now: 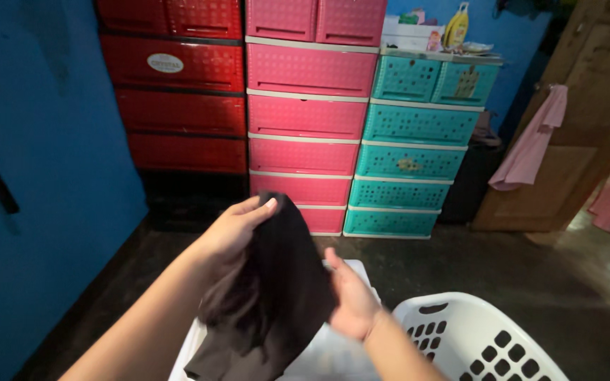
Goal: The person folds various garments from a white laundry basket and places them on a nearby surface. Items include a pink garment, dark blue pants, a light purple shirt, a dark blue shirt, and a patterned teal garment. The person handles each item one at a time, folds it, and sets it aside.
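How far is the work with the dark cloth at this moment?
Done: the dark cloth is lifted above the white basket. In hand: left hand grips its top, right hand touches its side. Left: it hangs unfolded; the drawers are closed.

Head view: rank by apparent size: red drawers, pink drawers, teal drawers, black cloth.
1. Pink drawers and red drawers: similar, both cropped at the top, not ranked.
2. Teal drawers.
3. Black cloth, though it is nearest the camera, so unsure.

Person, head view: two bare forearms, no sleeves in view. Left hand [231, 229]: no ring, watch or glove; thumbnail short, plain. Right hand [351, 300]: likewise bare, wrist without band; fingers [333, 262] slightly blurred.
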